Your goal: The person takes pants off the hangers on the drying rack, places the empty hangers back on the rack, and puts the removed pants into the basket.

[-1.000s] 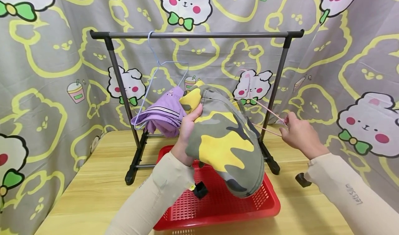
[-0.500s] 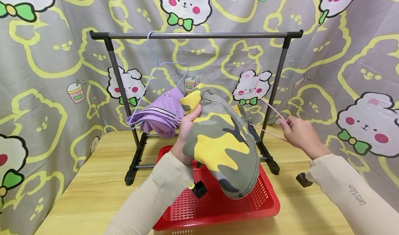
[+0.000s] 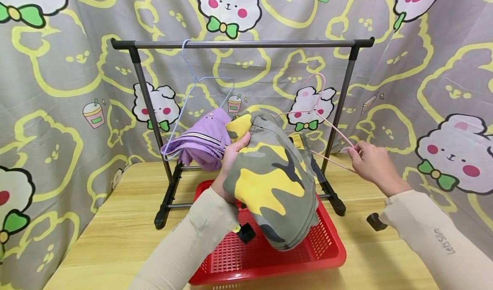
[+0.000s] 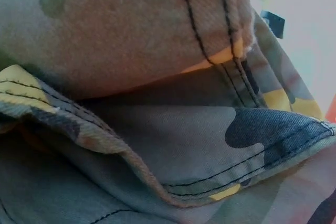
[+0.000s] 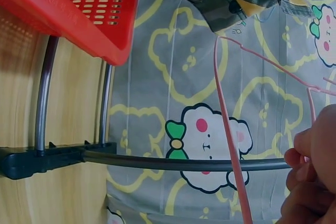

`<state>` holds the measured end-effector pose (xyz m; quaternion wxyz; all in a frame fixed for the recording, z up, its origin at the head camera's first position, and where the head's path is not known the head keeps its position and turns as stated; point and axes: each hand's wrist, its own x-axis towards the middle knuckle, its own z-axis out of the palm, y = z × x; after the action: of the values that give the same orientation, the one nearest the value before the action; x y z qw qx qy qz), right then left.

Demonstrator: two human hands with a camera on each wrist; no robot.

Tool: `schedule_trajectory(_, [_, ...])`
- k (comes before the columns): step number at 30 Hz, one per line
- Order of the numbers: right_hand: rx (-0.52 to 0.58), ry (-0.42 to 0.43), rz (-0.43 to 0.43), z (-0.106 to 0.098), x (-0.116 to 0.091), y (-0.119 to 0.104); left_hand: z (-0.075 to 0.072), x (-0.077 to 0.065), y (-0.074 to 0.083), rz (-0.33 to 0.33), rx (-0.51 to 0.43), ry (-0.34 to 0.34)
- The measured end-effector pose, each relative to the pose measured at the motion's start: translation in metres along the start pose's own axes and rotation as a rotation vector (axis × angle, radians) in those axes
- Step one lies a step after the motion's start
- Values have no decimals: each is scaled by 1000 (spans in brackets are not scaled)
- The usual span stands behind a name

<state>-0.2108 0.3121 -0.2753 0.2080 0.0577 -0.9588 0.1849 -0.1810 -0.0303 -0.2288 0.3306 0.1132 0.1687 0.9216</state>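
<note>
Head view, left hand [image 3: 230, 164]: gripping the camouflage garment [image 3: 269, 174], thumb over its near face.
Head view, right hand [image 3: 371, 164]: well apart from the left one, pinching the wire of a pink hanger [image 3: 335, 130] near its right end.
Head view, pink hanger: running left to the garment; its hook points up, below the bar.
Head view, camouflage garment: grey-green, black and yellow, hanging over the red basket [image 3: 327, 262] on the tabletop [image 3: 115, 221].
Head view, purple garment [image 3: 204, 142]: folded over a blue hanger [image 3: 185, 104], hooked on the left part of the clothes rack [image 3: 246, 44], just beyond the left hand.
Head view, curtain [image 3: 385, 74]: grey, printed with yellow outlines and white animals, on the far side.
Left wrist view, camouflage cloth: filling most of the picture, double dark stitching along its edges, layers parted.
Right wrist view, right hand: fingers curled round the pink wire.
Right wrist view, hanger corner: meeting the garment's edge; whether inside it, I cannot tell.
Right wrist view, black foot [image 5: 31, 161]: resting on the tabletop, part of the rack.
</note>
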Motion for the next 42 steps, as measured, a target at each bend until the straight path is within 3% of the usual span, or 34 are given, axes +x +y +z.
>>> schedule_trajectory(9, [-18,-1,4,-4,2,0,-6,5,-2,46,69,0])
schedule_trajectory(37, [17,-31,47,-10,2,-2,-21,8,-11,-24,23,28])
schedule_trajectory(42, [7,-17,38,-12,2,-2,-27,10,-11,14,120,32])
